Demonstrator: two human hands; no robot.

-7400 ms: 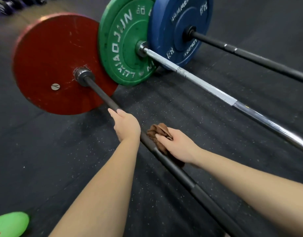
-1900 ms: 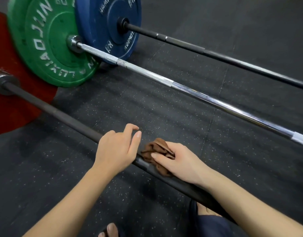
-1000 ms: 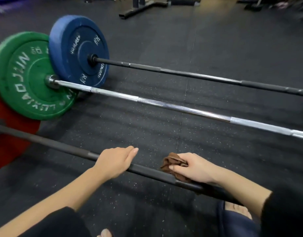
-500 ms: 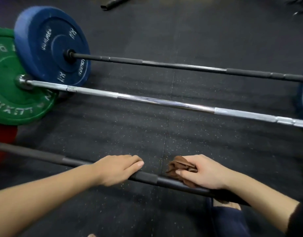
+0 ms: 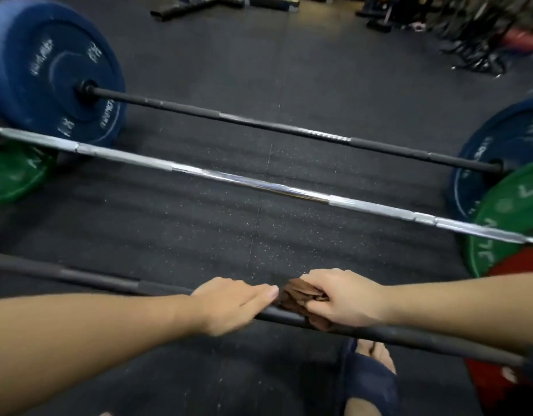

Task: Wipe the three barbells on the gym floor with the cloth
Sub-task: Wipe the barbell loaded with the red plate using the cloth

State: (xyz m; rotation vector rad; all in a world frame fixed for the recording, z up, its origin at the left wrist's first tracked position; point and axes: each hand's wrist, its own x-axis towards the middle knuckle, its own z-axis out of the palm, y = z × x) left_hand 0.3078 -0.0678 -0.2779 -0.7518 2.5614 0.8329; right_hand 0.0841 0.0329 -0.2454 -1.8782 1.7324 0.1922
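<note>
The nearest barbell [image 5: 109, 280], a dark bar, runs across the lower part of the view from the left edge to a red plate [image 5: 484, 375] at the lower right. Both hands are on it, side by side and almost touching. The left hand [image 5: 232, 304] lies over the bar with its fingers stretched out towards the right, the fingertips just beside the cloth [image 5: 298, 295]; the thumb is hidden, so whether it hooks under the bar cannot be told. The right hand [image 5: 340, 298] is clamped on the brown cloth, which is bunched around the bar under its curled fingers and thumb. Beyond the hands, the middle barbell [image 5: 259, 186], bright chrome, lies across the dark speckled gym floor [image 5: 199, 229] with a green plate [image 5: 7, 178] at its left end and another green plate [image 5: 511, 217] at its right. Farther back lies the far barbell [image 5: 259, 123], black with a bare metal stretch in the middle, carrying a large blue plate [image 5: 49, 70] on the left and a second blue plate [image 5: 487, 157] on the right. Below the near bar, a foot in a dark blue slipper [image 5: 370, 382] stands on the floor.
</note>
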